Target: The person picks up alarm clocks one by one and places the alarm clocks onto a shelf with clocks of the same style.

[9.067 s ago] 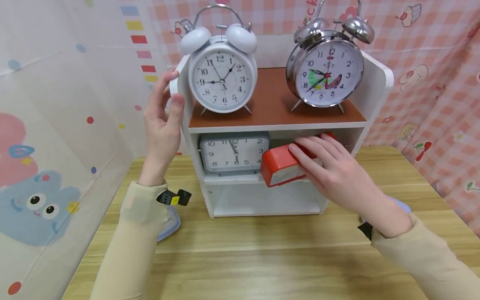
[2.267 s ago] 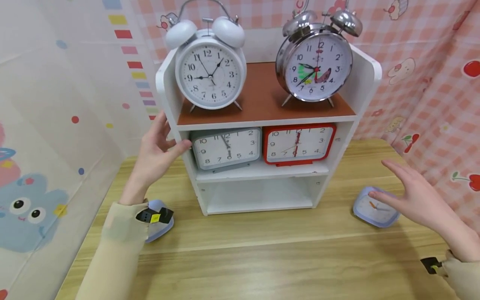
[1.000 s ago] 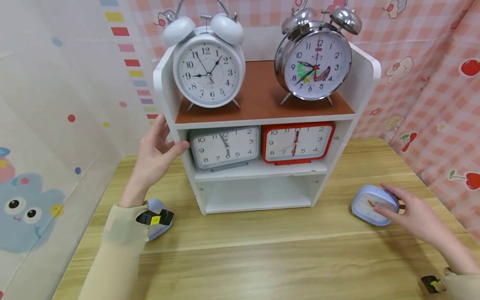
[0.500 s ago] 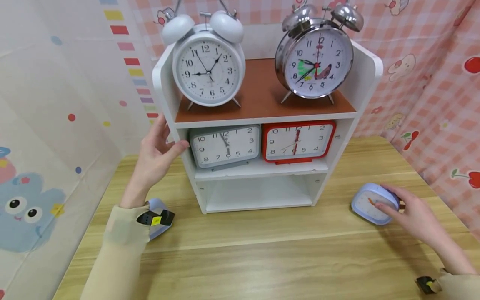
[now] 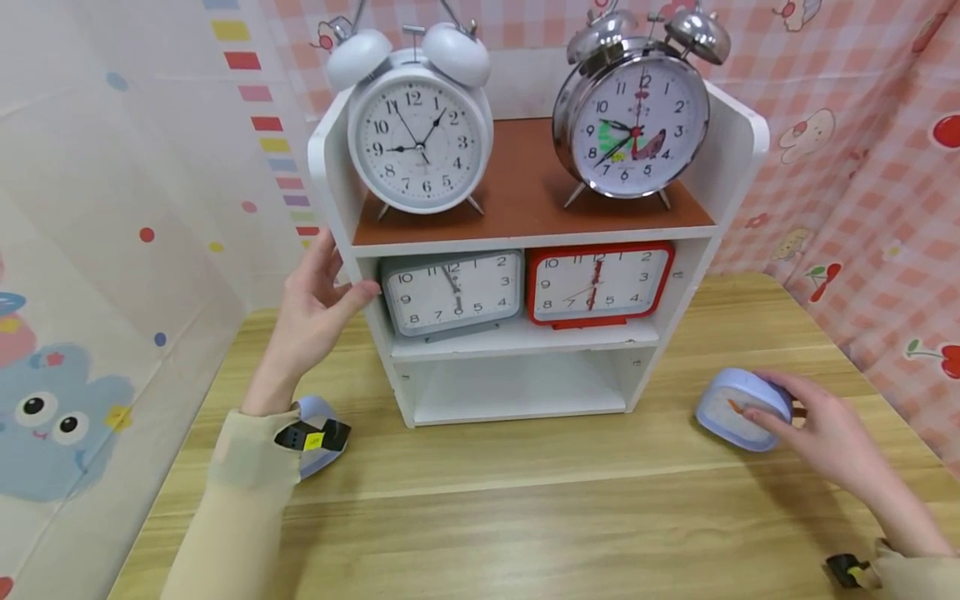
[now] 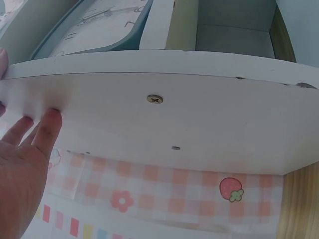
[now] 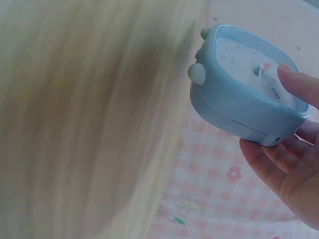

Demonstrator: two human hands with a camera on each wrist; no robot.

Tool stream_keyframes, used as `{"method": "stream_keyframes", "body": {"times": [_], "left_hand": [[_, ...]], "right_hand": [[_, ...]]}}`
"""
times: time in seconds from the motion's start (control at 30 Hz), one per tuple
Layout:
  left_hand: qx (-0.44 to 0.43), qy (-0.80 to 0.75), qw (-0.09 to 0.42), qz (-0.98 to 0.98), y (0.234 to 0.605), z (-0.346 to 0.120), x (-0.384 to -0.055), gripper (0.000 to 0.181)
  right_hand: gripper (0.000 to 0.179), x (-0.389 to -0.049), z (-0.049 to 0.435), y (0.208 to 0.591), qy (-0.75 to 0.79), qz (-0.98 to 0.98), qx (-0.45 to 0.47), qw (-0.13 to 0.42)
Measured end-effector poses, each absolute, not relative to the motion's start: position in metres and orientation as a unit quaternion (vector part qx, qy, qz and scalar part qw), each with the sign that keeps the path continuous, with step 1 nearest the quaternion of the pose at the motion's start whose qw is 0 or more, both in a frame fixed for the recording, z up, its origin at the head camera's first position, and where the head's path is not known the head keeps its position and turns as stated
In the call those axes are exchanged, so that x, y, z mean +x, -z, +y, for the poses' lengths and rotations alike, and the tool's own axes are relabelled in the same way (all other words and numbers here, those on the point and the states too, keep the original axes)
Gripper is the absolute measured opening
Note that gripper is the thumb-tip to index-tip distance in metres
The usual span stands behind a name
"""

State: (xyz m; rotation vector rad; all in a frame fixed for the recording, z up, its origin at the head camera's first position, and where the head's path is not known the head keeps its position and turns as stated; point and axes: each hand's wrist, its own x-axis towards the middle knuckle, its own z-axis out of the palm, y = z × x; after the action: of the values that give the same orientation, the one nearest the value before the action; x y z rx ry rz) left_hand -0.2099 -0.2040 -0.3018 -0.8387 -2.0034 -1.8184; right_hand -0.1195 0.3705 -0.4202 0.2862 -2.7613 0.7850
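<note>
My right hand (image 5: 832,425) pinches a small light-blue alarm clock (image 5: 738,408), its thumb over the clock face and its fingers behind. In the right wrist view the clock (image 7: 244,99) shows rounded corners and small knobs on one side. On the other side, my left hand (image 5: 307,312) touches the left side panel of a white shelf unit (image 5: 517,237). The left wrist view has its fairly straight fingers (image 6: 50,129) against the outer panel. A grey clock (image 5: 453,292) and a red clock (image 5: 600,283) stand on the middle shelf.
A white twin-bell alarm clock (image 5: 422,146) and a chrome one (image 5: 633,129) stand on the brown top shelf. Another light-blue clock (image 5: 318,458) lies partly hidden behind my left wrist. Beneath the unit is a wooden table (image 5: 510,517), with patterned cloth around it.
Earlier my right hand placed the red clock on the middle shelf, then moved right to the light-blue clock and took hold. That clock has just shifted slightly left. My left hand slid lower.
</note>
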Motion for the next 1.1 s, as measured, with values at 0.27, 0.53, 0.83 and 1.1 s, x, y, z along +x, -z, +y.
{"method": "stream_keyframes", "body": {"times": [0.27,0.53,0.83,1.1], "left_hand": [[-0.298,0.628,0.151,-0.703,0.302,-0.204,-0.21,0.08],[-0.298,0.628,0.151,-0.703,0.305,-0.205,-0.21,0.078],[-0.297,0.635,0.161,-0.695,0.307,-0.202,-0.21,0.073],[-0.293,0.641,0.169,-0.689,0.309,-0.2,-0.209,0.074]], "right_hand": [[0.052,-0.11,0.35,0.412,-0.269,-0.94,0.129,0.164],[0.057,-0.099,0.323,0.398,-0.259,-0.932,0.16,0.198],[0.067,-0.094,0.29,0.391,-0.259,-0.915,0.203,0.233],[0.069,-0.092,0.257,0.386,-0.266,-0.904,0.241,0.232]]}}
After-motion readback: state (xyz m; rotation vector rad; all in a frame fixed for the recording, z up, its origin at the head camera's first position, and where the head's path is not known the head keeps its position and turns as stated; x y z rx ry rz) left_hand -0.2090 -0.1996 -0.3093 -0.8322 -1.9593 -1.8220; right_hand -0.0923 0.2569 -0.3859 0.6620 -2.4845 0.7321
